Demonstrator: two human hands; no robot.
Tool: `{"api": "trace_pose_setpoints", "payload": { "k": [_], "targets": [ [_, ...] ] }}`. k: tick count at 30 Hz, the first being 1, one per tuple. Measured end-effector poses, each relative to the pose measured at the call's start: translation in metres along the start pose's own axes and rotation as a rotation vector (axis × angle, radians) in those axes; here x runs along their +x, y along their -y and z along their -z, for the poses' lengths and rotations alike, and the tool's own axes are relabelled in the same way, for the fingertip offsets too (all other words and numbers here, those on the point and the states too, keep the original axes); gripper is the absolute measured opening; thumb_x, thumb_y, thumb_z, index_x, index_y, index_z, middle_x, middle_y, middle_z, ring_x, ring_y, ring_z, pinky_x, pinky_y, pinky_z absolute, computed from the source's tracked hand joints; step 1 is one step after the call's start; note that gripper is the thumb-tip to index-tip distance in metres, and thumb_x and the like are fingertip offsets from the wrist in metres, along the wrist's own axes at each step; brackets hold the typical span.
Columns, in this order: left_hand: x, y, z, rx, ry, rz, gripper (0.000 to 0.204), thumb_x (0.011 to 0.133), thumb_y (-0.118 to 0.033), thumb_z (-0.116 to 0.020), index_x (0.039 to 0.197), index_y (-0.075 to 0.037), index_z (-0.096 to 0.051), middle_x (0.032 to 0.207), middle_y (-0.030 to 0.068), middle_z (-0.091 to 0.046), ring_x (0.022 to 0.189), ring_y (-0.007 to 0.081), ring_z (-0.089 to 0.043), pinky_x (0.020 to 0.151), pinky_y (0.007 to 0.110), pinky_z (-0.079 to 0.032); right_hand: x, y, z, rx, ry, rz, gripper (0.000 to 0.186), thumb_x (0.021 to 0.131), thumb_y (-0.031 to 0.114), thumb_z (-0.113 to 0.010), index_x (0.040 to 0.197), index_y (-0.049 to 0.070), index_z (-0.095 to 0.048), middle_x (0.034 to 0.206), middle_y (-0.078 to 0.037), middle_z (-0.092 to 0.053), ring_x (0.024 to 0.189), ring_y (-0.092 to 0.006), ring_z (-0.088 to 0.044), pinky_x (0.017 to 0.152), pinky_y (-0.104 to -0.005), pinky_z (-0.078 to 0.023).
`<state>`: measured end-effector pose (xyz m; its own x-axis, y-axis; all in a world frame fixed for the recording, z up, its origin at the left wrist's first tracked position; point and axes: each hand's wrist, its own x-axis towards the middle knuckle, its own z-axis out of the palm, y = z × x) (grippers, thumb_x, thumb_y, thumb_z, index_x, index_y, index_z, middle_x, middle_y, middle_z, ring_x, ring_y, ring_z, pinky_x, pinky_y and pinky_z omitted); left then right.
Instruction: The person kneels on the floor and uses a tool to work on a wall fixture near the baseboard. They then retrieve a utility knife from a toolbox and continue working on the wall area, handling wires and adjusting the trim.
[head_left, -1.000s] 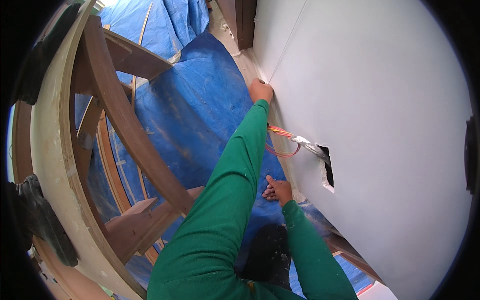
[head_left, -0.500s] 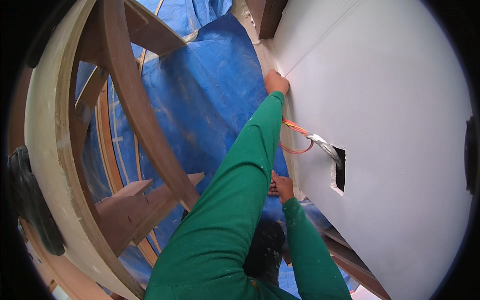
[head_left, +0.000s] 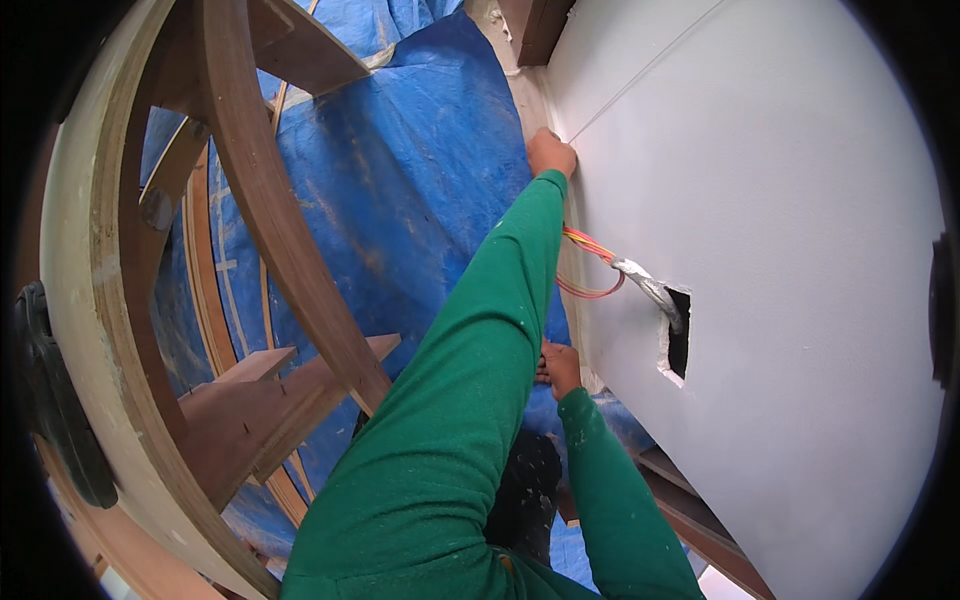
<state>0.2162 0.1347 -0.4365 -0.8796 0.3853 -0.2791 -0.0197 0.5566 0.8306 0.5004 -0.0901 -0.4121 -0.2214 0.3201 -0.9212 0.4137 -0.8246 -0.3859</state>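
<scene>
White wall beside curled left hand, near thin line; curled right hand partly behind sleeve; holds unclear.

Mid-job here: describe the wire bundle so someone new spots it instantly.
Start at the large white wall panel on the right. Find the dark rectangular cut-out in it; the silver-wrapped bundle of orange and pink wires sticks out there, toward the green left sleeve. Unlike the thin straight line running from beside the left hand, it is thick, with bright looping strands.
</scene>
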Motion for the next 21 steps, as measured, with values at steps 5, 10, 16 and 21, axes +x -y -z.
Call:
{"api": "trace_pose_setpoints", "payload": {
  "k": [5,10,16,21],
  "targets": [
    [0.0026,0.0048,-0.0006,-0.013,0.005,-0.026,0.016,0.079,-0.006,-0.066,0.093,0.000,-0.070,0.098,0.0248,-0.072,0.097,0.0417,-0.069,0.088,0.047,-0.054,0.0038,-0.0031,0.0025,0.012,0.028,-0.003,0.051,0.087,0.049,-0.078,0.082,0.002,-0.060,0.070,-0.013,-0.069,0.062,-0.0250,-0.073,0.052,-0.0316,-0.059],
    [0.0039,0.0061,-0.0014,-0.015,0.010,-0.021,0.017,0.078,-0.006,-0.067,0.093,0.000,-0.071,0.098,0.0240,-0.072,0.097,0.0411,-0.069,0.089,0.046,-0.054,0.0053,-0.0029,0.0024,0.006,0.021,-0.015,0.052,0.087,0.050,-0.078,0.082,0.001,-0.060,0.070,-0.013,-0.069,0.062,-0.0251,-0.073,0.052,-0.0318,-0.059],
    [0.0041,0.0022,-0.0005,0.013,0.033,0.011,0.019,0.076,-0.006,-0.069,0.094,-0.001,-0.072,0.099,0.0229,-0.073,0.099,0.0392,-0.070,0.090,0.044,-0.054,0.0094,-0.0066,0.0047,0.013,0.027,-0.013,0.052,0.086,0.050,-0.079,0.082,0.001,-0.060,0.070,-0.013,-0.069,0.062,-0.0254,-0.073,0.051,-0.0321,-0.059],
    [0.0061,0.0018,0.0018,0.023,0.050,0.029,0.019,0.076,-0.007,-0.070,0.094,-0.002,-0.073,0.100,0.0228,-0.073,0.099,0.0389,-0.070,0.091,0.044,-0.054,0.0106,-0.0077,0.0050,0.011,0.030,-0.011,0.052,0.086,0.050,-0.079,0.081,0.001,-0.060,0.070,-0.013,-0.069,0.062,-0.0256,-0.073,0.051,-0.0323,-0.059]
  ]
}}
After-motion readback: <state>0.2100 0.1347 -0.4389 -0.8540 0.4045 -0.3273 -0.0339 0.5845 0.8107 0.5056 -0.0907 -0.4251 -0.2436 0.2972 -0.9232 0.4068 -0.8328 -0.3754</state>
